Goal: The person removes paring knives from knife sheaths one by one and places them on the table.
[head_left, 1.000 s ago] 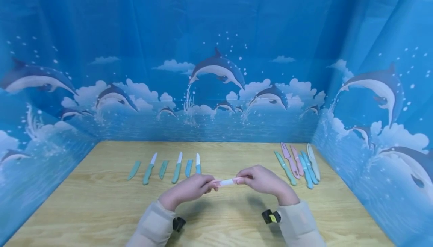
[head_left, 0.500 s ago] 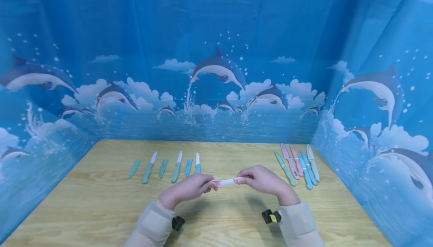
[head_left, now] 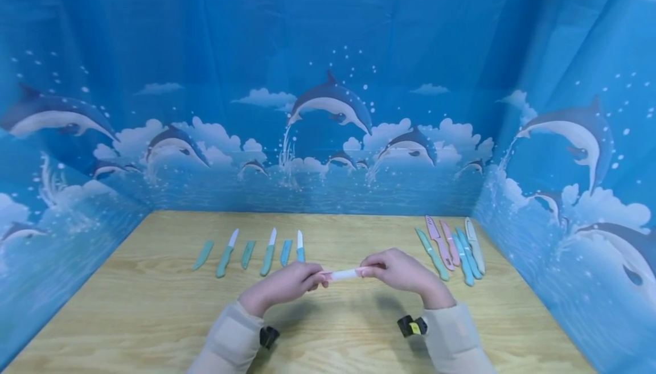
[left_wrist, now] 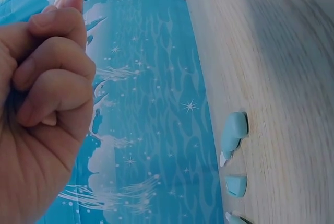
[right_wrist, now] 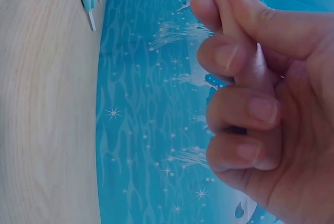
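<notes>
Above the middle of the table, both hands hold a small knife with a pink handle (right_wrist: 254, 70) and a white blade (head_left: 345, 274). My right hand (head_left: 398, 271) grips the handle, its fingers curled round it in the right wrist view. My left hand (head_left: 287, 284) pinches a pale pink piece (head_left: 326, 275), which looks like the knife's sheath, at the blade's other end. Most of that piece is hidden by the fingers. The blade lies nearly level and shows between the two hands.
Behind the left hand lie two green knives (head_left: 224, 258) and a blue-handled knife (head_left: 300, 249), blades bare, alternating with a light green sheath (head_left: 203, 255), a green sheath (head_left: 248, 254) and a blue sheath (head_left: 285, 253). Several pink, blue, green and pale knives (head_left: 475, 249) cluster at the back right.
The right hand has shifted very slightly right, and a little more white blade shows between the hands. The knives on the table have stayed put.
</notes>
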Action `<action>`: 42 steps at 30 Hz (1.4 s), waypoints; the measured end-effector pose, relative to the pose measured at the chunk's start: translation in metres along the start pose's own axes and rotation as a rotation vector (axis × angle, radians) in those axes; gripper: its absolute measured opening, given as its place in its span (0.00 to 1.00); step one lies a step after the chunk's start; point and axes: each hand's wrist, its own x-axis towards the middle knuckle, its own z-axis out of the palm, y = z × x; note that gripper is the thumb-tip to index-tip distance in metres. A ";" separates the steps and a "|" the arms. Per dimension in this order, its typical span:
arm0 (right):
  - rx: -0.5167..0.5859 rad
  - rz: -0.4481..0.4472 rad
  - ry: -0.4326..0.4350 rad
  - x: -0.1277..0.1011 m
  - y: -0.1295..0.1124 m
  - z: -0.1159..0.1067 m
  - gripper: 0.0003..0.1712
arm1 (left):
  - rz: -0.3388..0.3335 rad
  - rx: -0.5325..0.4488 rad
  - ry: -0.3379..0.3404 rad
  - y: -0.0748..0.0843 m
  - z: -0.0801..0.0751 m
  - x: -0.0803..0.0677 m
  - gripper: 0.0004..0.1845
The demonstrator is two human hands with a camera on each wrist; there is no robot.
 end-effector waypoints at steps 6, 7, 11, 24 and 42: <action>0.004 0.013 0.015 -0.002 0.003 -0.004 0.15 | 0.012 -0.017 0.014 -0.001 -0.005 -0.004 0.17; 0.003 0.017 0.024 -0.003 0.005 -0.006 0.15 | 0.008 -0.020 0.017 -0.002 -0.007 -0.005 0.17; 0.011 0.049 0.091 -0.008 0.013 -0.014 0.17 | -0.019 -0.030 0.051 -0.007 -0.016 -0.011 0.17; 0.138 0.204 0.308 -0.001 0.019 -0.022 0.18 | -0.173 -0.049 0.446 -0.017 -0.011 0.006 0.13; 0.576 0.472 0.355 0.074 0.018 0.030 0.18 | -0.525 -0.193 0.391 -0.024 -0.008 0.061 0.26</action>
